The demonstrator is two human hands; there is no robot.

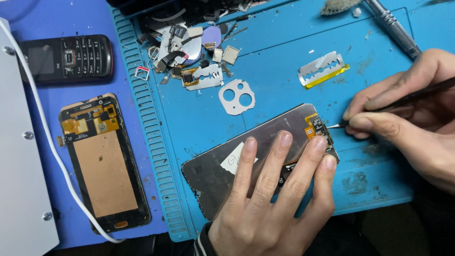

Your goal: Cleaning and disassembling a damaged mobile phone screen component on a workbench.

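While it lies face down and tilted on the blue work mat, near the mat's near edge, the phone display panel is pinned by the left hand — four fingers spread flat across its grey metal back, nothing gripped. At the panel's far right corner sits an orange flex connector. The right hand is closed in a pinch around dark tweezers, whose tip touches that corner just beside the connector.

Farther off, a grey camera-lens frame with two round holes lies just beyond the panel, and a razor blade with a yellow strip lies to the right of it. A heap of small phone parts sits at the far left of the mat. Left of the mat rest a second display assembly with a copper-coloured back — face down — and a black keypad phone, with a white cable running past them.
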